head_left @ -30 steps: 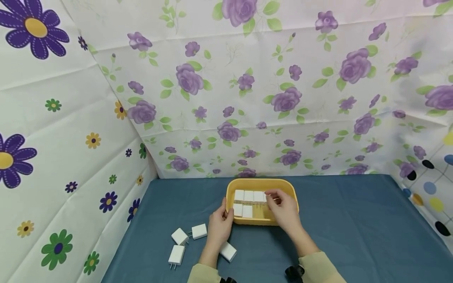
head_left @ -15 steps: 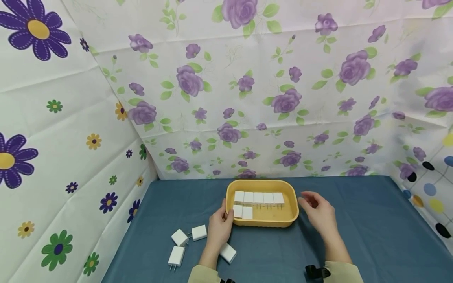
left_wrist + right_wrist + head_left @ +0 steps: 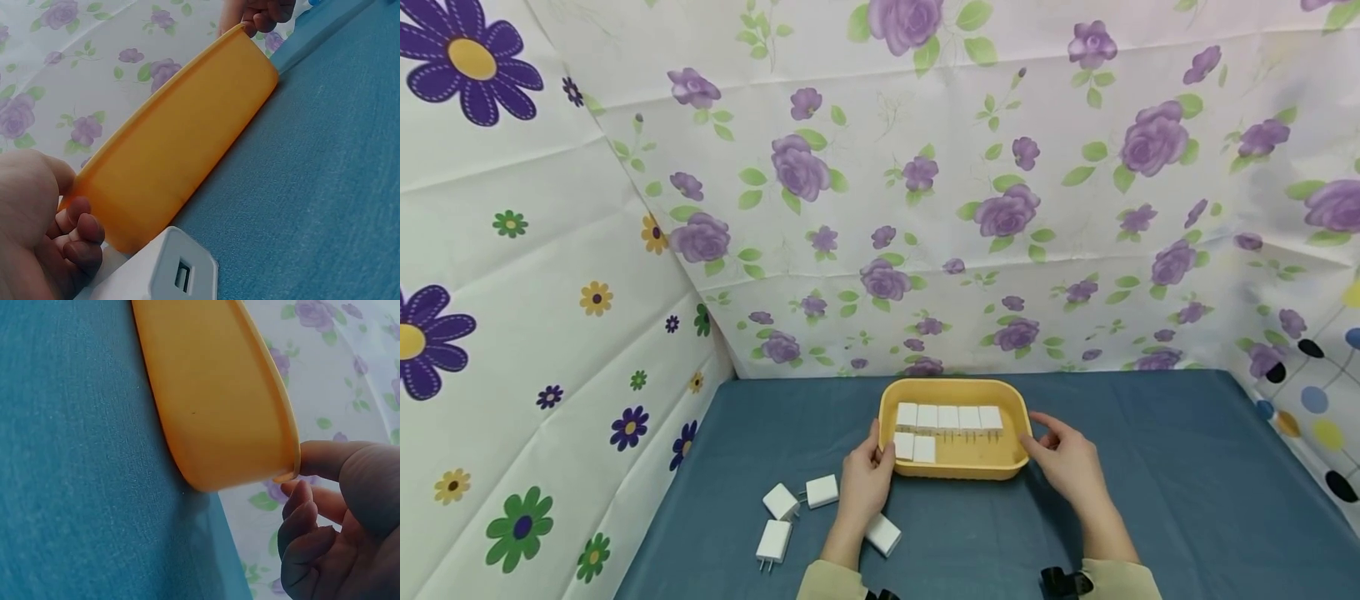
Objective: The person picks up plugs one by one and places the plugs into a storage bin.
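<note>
A yellow plastic basket [image 3: 955, 472] sits on the blue cloth. Inside, white USB charger plugs lie in two rows: several in the back row [image 3: 947, 417], prongs toward me, and two in the front row [image 3: 913, 447] at the left. My left hand [image 3: 867, 479] grips the basket's left end, thumb at the rim and fingers curled outside. At the opposite end my right hand [image 3: 1067, 462] holds the rim, its thumb over the edge and fingers on the outer side. In the left wrist view, a loose charger plug [image 3: 181, 269] with a USB port lies near my left hand.
Three loose charger plugs lie left of my left forearm: one angled [image 3: 782, 502], one sideways [image 3: 822, 491] and one with prongs toward me [image 3: 774, 542]. Another charger plug [image 3: 883, 534] lies just right of that forearm. Flowered sheets [image 3: 850, 208] hang behind the table.
My right hand has let go of a charger plug at the right end of the back row, moved right out of the basket, then come back to its right rim. The left hand has stayed put.
</note>
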The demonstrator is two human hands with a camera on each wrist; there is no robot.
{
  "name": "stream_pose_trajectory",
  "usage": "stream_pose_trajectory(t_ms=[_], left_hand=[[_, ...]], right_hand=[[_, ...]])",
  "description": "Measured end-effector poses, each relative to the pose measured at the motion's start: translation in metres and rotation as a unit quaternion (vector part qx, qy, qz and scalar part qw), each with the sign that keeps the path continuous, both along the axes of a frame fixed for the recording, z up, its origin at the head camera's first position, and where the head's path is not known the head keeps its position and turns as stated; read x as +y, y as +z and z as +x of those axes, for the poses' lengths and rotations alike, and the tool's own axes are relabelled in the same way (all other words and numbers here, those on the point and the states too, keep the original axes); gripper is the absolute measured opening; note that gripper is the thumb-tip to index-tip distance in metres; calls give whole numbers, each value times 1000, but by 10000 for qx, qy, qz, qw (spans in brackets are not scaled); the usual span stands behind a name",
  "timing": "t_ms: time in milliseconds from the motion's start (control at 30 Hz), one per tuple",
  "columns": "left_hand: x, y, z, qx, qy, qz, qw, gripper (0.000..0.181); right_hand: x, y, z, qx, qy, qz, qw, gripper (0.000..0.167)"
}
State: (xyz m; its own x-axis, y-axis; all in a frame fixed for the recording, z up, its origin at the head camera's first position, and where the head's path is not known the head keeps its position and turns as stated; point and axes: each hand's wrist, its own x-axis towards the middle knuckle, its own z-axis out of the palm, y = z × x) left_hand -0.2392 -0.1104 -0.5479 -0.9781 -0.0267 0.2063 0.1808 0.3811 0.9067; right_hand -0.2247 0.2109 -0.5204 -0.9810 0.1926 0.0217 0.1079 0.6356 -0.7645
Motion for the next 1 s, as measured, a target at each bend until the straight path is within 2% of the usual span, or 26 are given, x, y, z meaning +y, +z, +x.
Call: stream_pose_trajectory(t_ms=[300, 533, 633, 767, 800, 867, 933, 1000], left_hand=[[-2, 0, 2, -95, -36, -41, 9999, 57], [-4, 7, 3, -228, -119, -158, 9995, 57], [-9, 12, 5, -194, 77, -374, 9991, 46], [-21, 23, 9, 177, 326, -609, 9975, 15], [-25, 27, 11, 270, 282, -668, 9970, 9], [-31, 35, 16, 369, -18, -831, 9959, 5], [-36, 44, 20, 324, -527, -1128, 9917, 5], [-41, 53, 25, 208, -1142, -1442, 9827, 4]], right_hand=[[0, 0, 2, -283, 68, -60, 9996, 60], [-1, -1, 3, -383, -62, -148, 9991, 61], [-2, 0, 3, -400, -99, -162, 9990, 60], [-3, 1, 3, -411, -141, -146, 9990, 60], [-3, 1, 2, -417, -141, -137, 9989, 60], [-3, 1, 2, -441, -137, -145, 9988, 60], [-3, 1, 2, -454, -113, -150, 9988, 60], [-4, 1, 2, -444, -90, -168, 9988, 60]])
